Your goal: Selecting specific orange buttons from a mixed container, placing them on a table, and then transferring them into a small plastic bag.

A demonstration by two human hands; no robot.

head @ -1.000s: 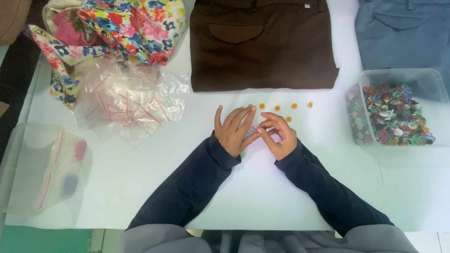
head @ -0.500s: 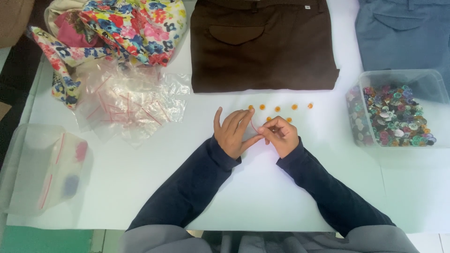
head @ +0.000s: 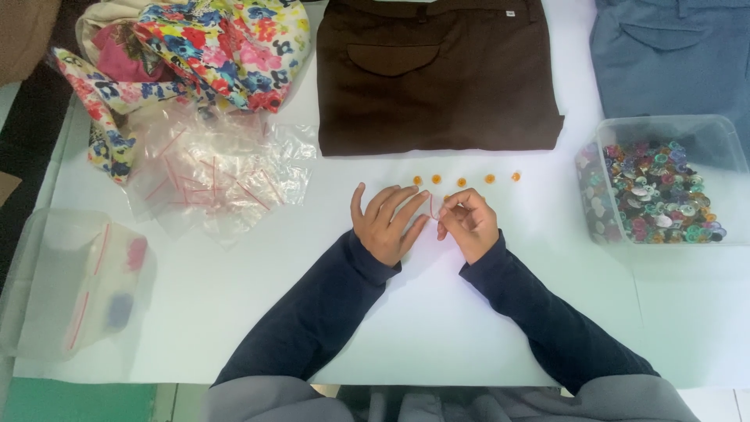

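Orange buttons (head: pixel 461 180) in a row on the white table (head: pixel 437 312). Brown trousers (head: pixel 437 74) far centre, blue trousers (head: pixel 676 55) far right, flowered multicolour cloth (head: pixel 211 43) far left. Sleeves (head: pixel 312 312) navy.

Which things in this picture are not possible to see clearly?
Head view only:
- What the right hand pinches: too small, hidden by its fingers.
- Left hand: its grip on the clear bag cannot be judged.
- Blue trousers: cut off by the edge.
- Frosted box: contents blurred by its wall.

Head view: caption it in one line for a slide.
Both hands, left hand and right hand, pinch a small clear bag beside a row of orange buttons on a white table.
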